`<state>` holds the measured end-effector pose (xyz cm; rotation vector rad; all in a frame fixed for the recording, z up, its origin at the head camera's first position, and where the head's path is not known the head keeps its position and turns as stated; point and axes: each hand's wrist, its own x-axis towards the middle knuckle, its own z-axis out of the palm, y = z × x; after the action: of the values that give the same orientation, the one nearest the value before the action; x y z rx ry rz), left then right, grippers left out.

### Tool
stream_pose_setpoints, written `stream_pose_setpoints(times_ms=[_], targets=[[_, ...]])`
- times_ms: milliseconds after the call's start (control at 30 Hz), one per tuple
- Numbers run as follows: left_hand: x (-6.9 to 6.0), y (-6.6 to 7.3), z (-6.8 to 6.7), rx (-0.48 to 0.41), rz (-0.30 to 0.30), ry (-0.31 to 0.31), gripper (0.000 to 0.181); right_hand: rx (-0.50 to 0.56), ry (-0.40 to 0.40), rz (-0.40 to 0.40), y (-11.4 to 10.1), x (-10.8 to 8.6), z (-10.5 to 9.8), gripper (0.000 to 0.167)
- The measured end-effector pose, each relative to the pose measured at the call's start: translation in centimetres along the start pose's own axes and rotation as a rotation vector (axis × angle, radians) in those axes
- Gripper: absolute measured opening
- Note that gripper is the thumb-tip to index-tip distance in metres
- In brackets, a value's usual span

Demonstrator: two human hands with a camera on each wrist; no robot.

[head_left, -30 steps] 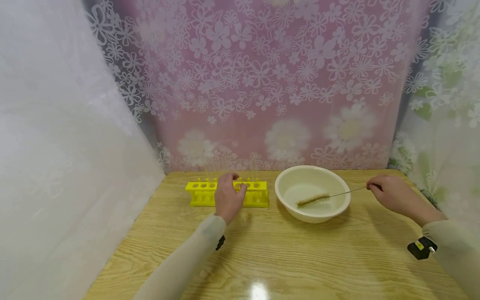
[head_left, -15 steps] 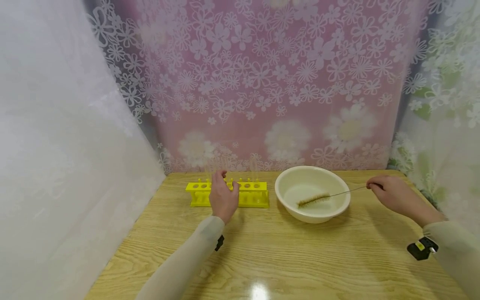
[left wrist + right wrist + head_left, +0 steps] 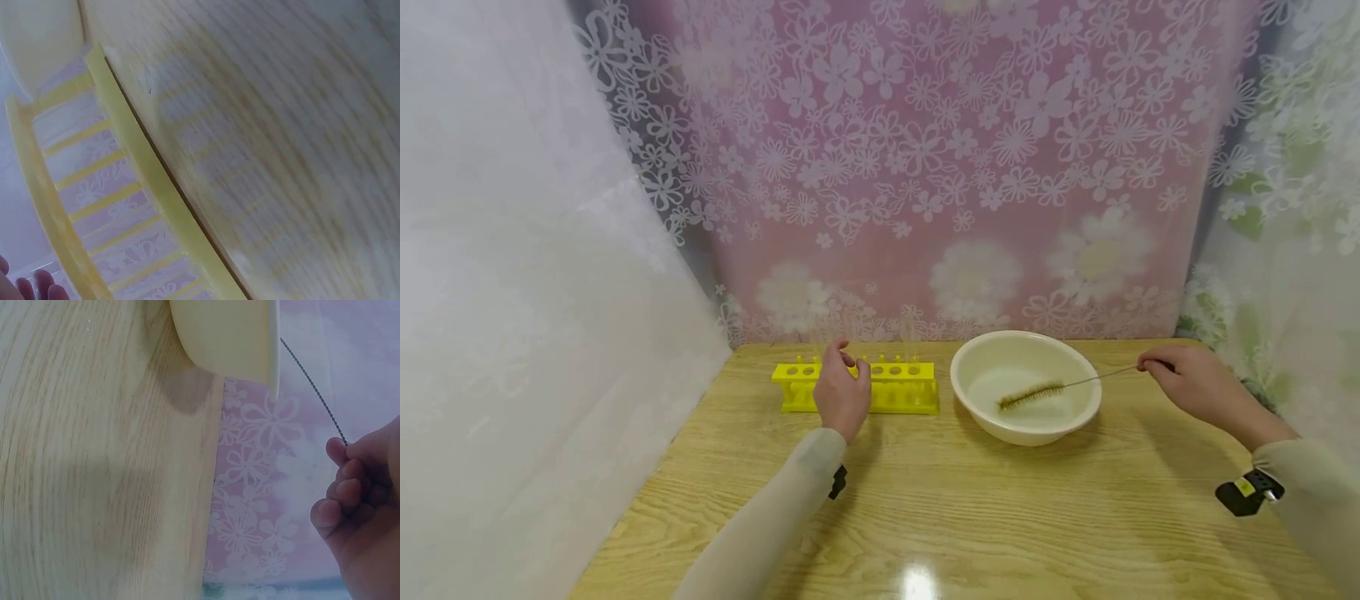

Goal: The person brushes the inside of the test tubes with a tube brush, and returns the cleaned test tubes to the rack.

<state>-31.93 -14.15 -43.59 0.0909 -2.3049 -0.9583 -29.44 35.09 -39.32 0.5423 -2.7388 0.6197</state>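
Note:
A yellow test tube rack (image 3: 898,409) holds several clear tubes; one tube (image 3: 910,335) stands near its right end. At the rack's left-middle part is my left hand (image 3: 842,393), thumb and fingers bent with a small gap between them; part of the rack and tubes is hidden behind it. In the left wrist view, its fingertips (image 3: 42,287) show beside the rack (image 3: 147,165). With thumb and fingers my right hand (image 3: 1202,387) pinches the wire (image 3: 314,389) of a bristled brush (image 3: 1030,396), whose head lies over the inside of the cream basin (image 3: 1026,435).
The wooden table (image 3: 970,517) carries the rack at back left and the basin to its right. A pink flowered curtain (image 3: 955,167) hangs behind the table's back edge, with pale sheets at both sides (image 3: 512,292).
My left hand has moved left along the rack, its thumb and fingers drawing closer together. My right hand and the brush have shifted slightly to the right.

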Motion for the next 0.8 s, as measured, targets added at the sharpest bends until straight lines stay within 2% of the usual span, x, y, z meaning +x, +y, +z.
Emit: stream_pose_setpoints(times_ms=[167,400,533,800], targets=[[0.4,0.1,-0.2,0.004,-0.024,-0.005,0.035,-0.004,0.055,-0.014,0.3,0.3,0.0,0.023],[0.3,0.3,0.0,0.024,-0.022,-0.006,0.035,0.030,0.032,0.033,0.1,0.1,-0.7,0.030],[0.6,0.4,0.1,-0.004,-0.025,0.013,0.036,0.045,0.031,0.050,-0.1,0.1,-1.1,0.034],[0.9,0.3,0.4,-0.067,-0.101,0.038,0.036,0.054,0.039,0.042,-0.2,-0.1,-1.2,0.035]])
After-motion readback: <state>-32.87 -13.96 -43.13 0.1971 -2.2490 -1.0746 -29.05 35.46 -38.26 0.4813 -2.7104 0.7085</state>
